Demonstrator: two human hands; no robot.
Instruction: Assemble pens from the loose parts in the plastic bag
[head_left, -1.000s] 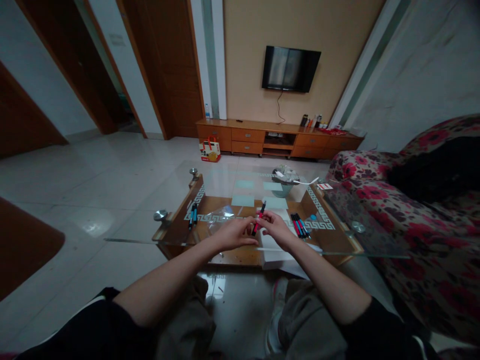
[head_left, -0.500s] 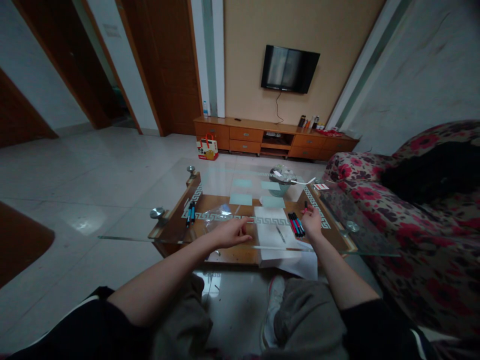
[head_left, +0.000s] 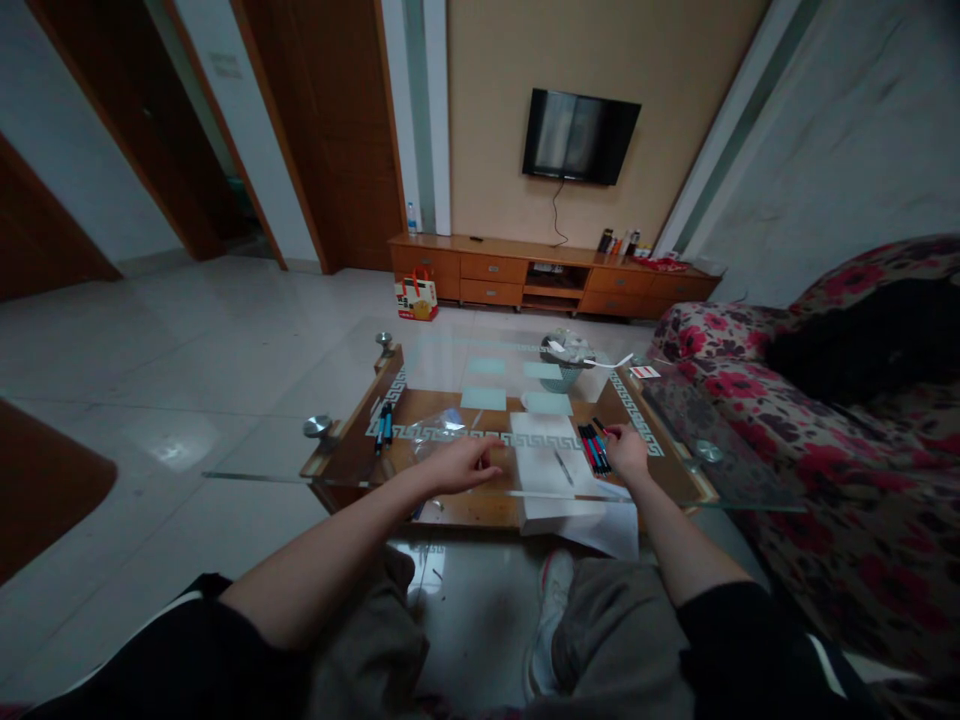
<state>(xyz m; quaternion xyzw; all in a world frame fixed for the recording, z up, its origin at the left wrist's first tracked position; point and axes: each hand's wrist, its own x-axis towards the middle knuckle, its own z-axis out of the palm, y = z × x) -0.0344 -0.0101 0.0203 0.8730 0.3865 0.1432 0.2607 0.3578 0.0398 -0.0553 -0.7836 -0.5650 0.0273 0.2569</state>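
My right hand (head_left: 627, 452) pinches a dark-tipped pen (head_left: 598, 425) just right of a row of pens (head_left: 595, 450). The row has black ends with red and blue barrels, laid side by side on the glass table (head_left: 450, 480). My left hand (head_left: 463, 464) hovers over or rests on the glass, fingers loosely bent, thumb apart, nothing seen in it. Between the hands a single slim pen (head_left: 563, 467) lies over white paper (head_left: 536, 510). A few blue and black pens (head_left: 384, 428) lie at the table's left side. A clear plastic bag (head_left: 437, 430) is just beyond my left hand.
A basket (head_left: 562, 375) with a bag-like lining stands towards the table's far right. Beside it is a red and white card (head_left: 644, 372). A flowered sofa (head_left: 750, 400) flanks the right side. Beyond are a low cabinet (head_left: 491, 268) and a paper gift bag (head_left: 416, 298).
My right hand has turned and lowered the pen, from upright to tilted, close against the row's right side. My left hand has hardly moved.
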